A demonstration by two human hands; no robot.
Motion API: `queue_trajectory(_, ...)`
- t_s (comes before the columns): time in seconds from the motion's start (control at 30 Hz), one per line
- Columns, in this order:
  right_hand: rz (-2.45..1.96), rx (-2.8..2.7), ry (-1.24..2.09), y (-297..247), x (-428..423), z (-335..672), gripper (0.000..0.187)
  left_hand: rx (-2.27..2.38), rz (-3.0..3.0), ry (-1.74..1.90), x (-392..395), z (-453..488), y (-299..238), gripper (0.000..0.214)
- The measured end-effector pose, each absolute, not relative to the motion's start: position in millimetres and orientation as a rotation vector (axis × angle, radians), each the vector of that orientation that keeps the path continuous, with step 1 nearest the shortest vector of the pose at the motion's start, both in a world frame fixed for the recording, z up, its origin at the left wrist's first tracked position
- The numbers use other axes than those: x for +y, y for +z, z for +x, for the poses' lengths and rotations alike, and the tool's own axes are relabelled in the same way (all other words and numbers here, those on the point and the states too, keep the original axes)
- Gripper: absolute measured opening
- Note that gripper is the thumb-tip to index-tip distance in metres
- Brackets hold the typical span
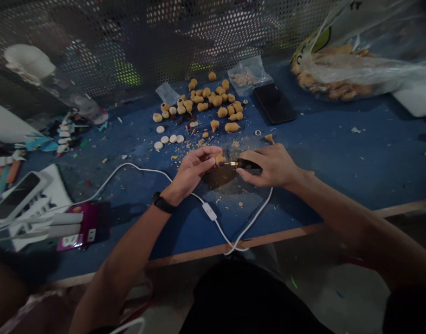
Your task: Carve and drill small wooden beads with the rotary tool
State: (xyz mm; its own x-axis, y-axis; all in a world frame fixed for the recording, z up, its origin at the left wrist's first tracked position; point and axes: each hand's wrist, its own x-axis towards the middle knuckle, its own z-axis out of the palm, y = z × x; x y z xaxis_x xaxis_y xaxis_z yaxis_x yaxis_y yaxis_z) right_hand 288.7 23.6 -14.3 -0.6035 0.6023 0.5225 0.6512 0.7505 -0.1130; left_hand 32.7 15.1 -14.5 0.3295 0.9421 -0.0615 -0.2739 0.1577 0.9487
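In my left hand (195,168) a small tan gourd-shaped piece (220,159) is pinched between thumb and fingers. My right hand (270,164) is wrapped round a black-handled rotary tool (248,164), whose brass-coloured collar and thin bit point left. The bit's tip meets or nearly meets the piece; my fingers partly hide the contact. A white cord with an inline switch (209,211) runs under my hands. Pale shavings lie on the blue table (303,153) around them. Beyond my hands are many similar tan pieces (217,100) in a loose pile.
White discs (164,139) lie left of the pile. A black phone (274,103) and a small clear bag (247,76) are behind. A large plastic bag of tan pieces (338,74) stands back right. At left are a bottle (86,107) and a purple box (81,227). Perforated metal closes the back.
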Motion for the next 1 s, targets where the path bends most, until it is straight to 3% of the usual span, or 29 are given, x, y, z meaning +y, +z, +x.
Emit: queue_trajectory(1.0,-0.894,-2.420,-0.134,-16.7,24.5,291.5,0.034,0.802,1.040,1.015,14.5,33.2,-12.1,0.042)
